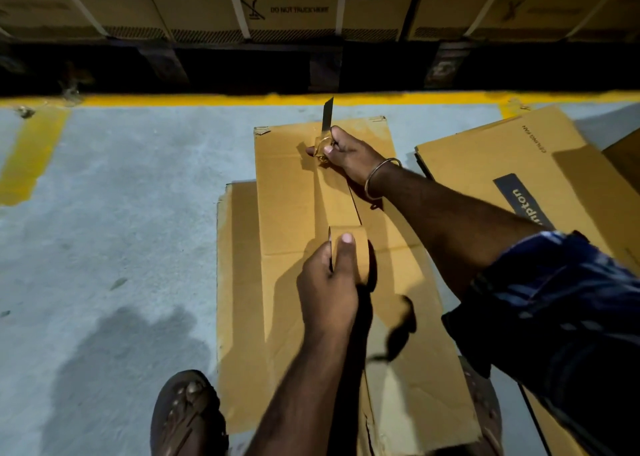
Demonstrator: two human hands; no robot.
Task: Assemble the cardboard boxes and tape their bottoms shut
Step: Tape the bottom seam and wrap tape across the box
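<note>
A brown cardboard box point(287, 192) stands on the floor in front of me, its two bottom flaps meeting along a centre seam. My left hand point(329, 282) grips a roll of brown tape point(353, 258) near the middle of the seam. A strip of tape point(334, 199) runs from the roll up the seam to the far end. There my right hand point(346, 152) pinches the crumpled tape end, and a dark strip of it sticks up past the box's far edge. A metal bangle sits on my right wrist.
Flattened printed cartons point(519, 164) lie to the right. Another cardboard sheet point(239, 282) lies under the box at the left. Large strapped cartons point(277, 5) on pallets stand beyond a yellow floor line point(173, 99). My sandalled foot point(187, 414) is at the bottom.
</note>
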